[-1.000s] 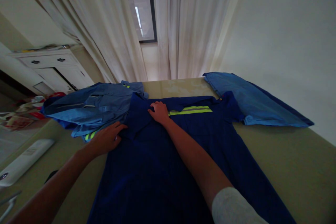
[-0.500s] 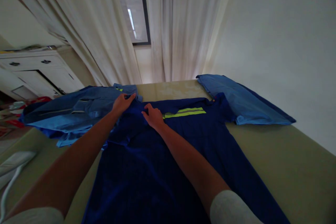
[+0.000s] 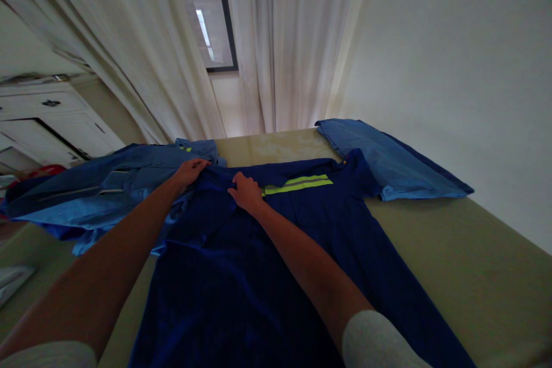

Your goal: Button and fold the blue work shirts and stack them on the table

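Observation:
A dark blue work jacket (image 3: 276,253) with a yellow-and-grey reflective strip (image 3: 299,184) lies spread in front of me, its lower part reaching toward my body. At the jacket's far left corner, my left hand (image 3: 190,172) pinches the fabric edge. A little to the right, my right hand (image 3: 248,191) has its fingers curled on the cloth just below the far edge, beside the strip. The cloth between the two hands is drawn fairly straight. Creases run across the jacket's left side, below my left hand.
Lighter blue work clothes (image 3: 142,167) lie heaped at the left, touching the jacket. A folded blue garment (image 3: 397,164) rests at the right by the wall. The table (image 3: 470,264) is greenish. Behind are curtains (image 3: 297,40) and a white cabinet (image 3: 47,109); a whitish object (image 3: 15,279) sits at the left edge.
My left hand has moved slightly left and down with the jacket's corner, and the far edge between my hands looks straighter. The view has shifted a little to the right.

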A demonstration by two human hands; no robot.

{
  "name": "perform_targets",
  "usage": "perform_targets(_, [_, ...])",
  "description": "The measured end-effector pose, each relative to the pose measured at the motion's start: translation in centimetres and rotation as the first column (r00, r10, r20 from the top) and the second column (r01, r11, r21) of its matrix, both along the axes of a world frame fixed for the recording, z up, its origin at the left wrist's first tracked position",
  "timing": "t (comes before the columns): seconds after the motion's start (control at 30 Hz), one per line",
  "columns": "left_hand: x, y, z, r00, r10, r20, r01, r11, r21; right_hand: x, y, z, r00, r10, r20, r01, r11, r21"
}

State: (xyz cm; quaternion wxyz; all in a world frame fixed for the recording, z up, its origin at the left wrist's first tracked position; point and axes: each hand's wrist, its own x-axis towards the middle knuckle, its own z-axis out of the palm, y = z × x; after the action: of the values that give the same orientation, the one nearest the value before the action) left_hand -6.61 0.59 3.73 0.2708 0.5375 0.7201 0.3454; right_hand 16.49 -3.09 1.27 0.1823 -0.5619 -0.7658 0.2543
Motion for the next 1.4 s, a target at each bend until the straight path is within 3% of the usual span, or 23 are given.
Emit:
perform_targets(0.13, [-1.9,-0.8,0.6,0.976,-0.21,0.053,0.212,0.977,-0.027,0.2,-0.5,1.2,0.988,0.025,0.152,-0.03,0.999,0.034])
perform_targets(0.23, [-3.2,-1.0,0.8,0.949,-0.301,-0.092,0.302,0.953,-0.007,0.1,-0.8,1.1,0.979,0.06,0.197,-0.107,0.965,0.24])
perform_targets(0.33, [-3.4,-1.0,0.6,0.921,-0.286,-0.264,0.302,0.953,0.022,0.2,-0.8,-0.2,0.968,0.117,0.22,-0.207,0.871,0.446])
perform_targets(0.5, [-2.3,-1.3,0.0,0.776,-0.157,-0.611,0.254,0.964,0.075,0.7,-0.1,-2.4,0.966,0.112,0.231,-0.201,0.89,0.409])
perform_targets(0.6, [-1.3,-1.4,0.1,0.726,-0.062,-0.685,0.201,0.972,0.125,1.0,0.3,-2.6,0.958,0.168,0.23,-0.25,0.884,0.396])
perform_targets(0.7, [0.5,-2.6,0.1,0.682,-0.084,-0.726,0.304,0.936,0.178,1.1,0.4,-2.4,0.94,0.225,0.256,-0.31,0.877,0.367])
perform_targets(0.83, [3.0,-6.5,-2.1,0.587,-0.267,-0.764,0.5,0.862,0.082,1.0,0.1,-2.1,0.959,0.166,0.229,-0.246,0.89,0.383])
perform_targets(0.93, [3.5,-9.2,-4.6,0.56,-0.369,-0.741,0.501,0.864,-0.051,0.9,-0.1,-1.5,0.974,0.136,0.178,-0.195,0.908,0.372])
perform_targets(1.03, [2.9,-9.9,-6.1,0.567,-0.4,-0.72,0.48,0.871,-0.106,1.8,0.5,0.6,0.993,0.063,0.103,-0.098,0.917,0.386])
perform_targets(1.13, [2.6,-9.3,-6.0,0.558,-0.41,-0.721,0.484,0.867,-0.119,5.1,1.7,3.8,0.996,-0.083,-0.026,0.086,0.897,0.434])
perform_targets(1.23, [3.5,-8.7,-4.9,0.555,-0.392,-0.734,0.477,0.873,-0.106,11.7,2.5,6.5,0.969,-0.229,-0.086,0.245,0.879,0.41])
perform_targets(1.33, [6.7,-8.4,-3.7,0.572,-0.336,-0.748,0.513,0.858,0.008,20.3,1.9,7.2,0.902,-0.426,0.063,0.37,0.841,0.395])
perform_targets(1.4, [10.2,-7.8,-3.2,0.589,-0.343,-0.732,0.57,0.819,0.074,25.8,1.1,6.7,0.813,-0.564,0.146,0.458,0.774,0.436])
